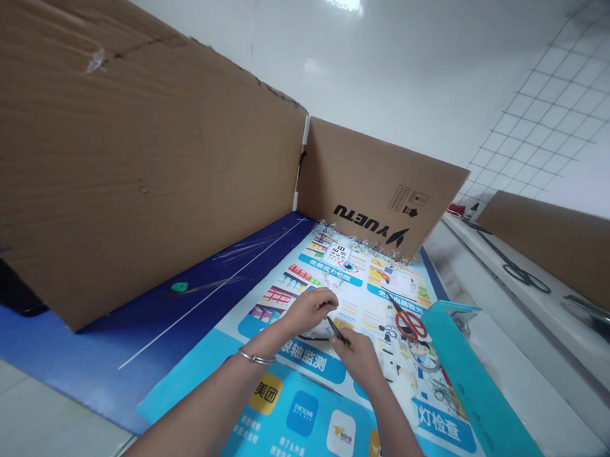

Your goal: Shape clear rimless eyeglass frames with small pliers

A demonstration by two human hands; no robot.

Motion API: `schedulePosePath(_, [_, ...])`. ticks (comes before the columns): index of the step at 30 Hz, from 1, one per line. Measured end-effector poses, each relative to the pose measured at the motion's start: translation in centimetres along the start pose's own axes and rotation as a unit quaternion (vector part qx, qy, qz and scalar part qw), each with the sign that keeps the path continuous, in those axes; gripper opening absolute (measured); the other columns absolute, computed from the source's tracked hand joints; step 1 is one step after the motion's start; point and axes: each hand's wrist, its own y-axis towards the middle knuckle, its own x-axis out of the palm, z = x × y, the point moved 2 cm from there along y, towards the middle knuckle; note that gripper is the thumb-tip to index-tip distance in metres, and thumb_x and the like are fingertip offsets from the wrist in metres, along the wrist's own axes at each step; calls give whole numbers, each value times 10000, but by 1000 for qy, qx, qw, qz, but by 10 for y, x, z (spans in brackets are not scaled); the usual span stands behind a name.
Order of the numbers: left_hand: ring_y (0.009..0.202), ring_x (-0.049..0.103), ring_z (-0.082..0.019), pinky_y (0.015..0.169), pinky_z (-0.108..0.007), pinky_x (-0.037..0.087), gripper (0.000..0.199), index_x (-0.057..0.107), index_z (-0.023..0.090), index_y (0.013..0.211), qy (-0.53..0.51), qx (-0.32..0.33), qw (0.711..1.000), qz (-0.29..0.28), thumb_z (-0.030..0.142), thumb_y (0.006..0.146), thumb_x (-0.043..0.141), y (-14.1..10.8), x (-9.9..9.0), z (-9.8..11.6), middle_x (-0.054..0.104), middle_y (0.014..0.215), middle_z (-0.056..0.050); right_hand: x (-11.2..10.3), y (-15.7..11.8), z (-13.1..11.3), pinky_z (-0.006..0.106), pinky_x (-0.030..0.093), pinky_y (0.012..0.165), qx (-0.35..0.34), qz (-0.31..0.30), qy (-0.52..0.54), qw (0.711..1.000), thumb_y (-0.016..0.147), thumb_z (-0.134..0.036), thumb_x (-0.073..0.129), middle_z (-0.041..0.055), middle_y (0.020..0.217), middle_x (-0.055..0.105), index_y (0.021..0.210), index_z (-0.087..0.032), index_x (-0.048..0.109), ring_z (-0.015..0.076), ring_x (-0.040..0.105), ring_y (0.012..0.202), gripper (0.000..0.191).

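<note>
My right hand (357,353) is wrapped round a slim dark tool (337,331), perhaps tweezers, whose tip points up and left toward my other hand. My left hand (312,308), with a silver bangle (256,357) on its wrist, has its fingers curled together just beyond that tip; what they pinch is too small to make out. Both hands are over a printed poster sheet (300,382). Red-handled scissors (411,325) lie on the sheet to the right.
Cardboard panels (182,159) stand at the left and back (378,179). Small clear pieces (360,240) line the back panel's foot. At the right are a teal strip (480,382), small dark parts, wire pieces and a white ledge holding black scissors (524,277).
</note>
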Motion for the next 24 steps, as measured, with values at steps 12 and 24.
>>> schedulePosePath(12, [755, 543, -130, 693, -222, 398, 183, 596, 198, 786, 33, 3, 999, -12, 98, 767, 444, -1, 1, 2, 606, 794, -11, -3, -1, -6, 206, 266, 527, 10, -6, -51, 999, 816, -398, 408, 20, 695, 617, 797, -207, 604, 148, 542, 647, 274])
schedulePosePath(24, [747, 528, -123, 690, -220, 389, 179, 583, 184, 785, 4, 9, 1000, 1, 85, 770, 434, -1, 1, 4, 586, 776, -13, -5, -2, -11, 231, 247, 525, 15, -7, -129, 991, 833, -384, 381, 41, 757, 644, 882, -213, 588, 178, 571, 692, 273])
